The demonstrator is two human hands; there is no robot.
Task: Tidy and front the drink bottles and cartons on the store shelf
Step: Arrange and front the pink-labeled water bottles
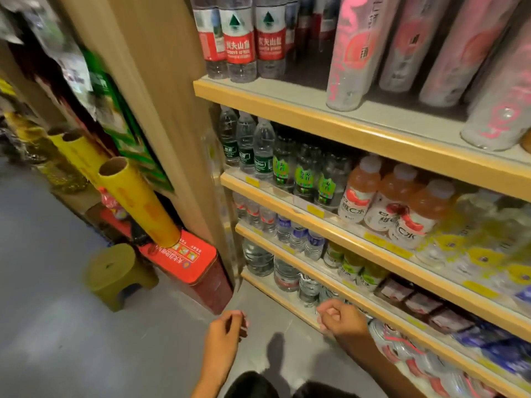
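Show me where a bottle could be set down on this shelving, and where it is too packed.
Bare grey board lies on the upper shelf between the red-labelled clear water bottles and the tall pink-printed bottles. The grey floor right of the olive plastic stool is bare too. The orange juice bottles crowd their shelf.
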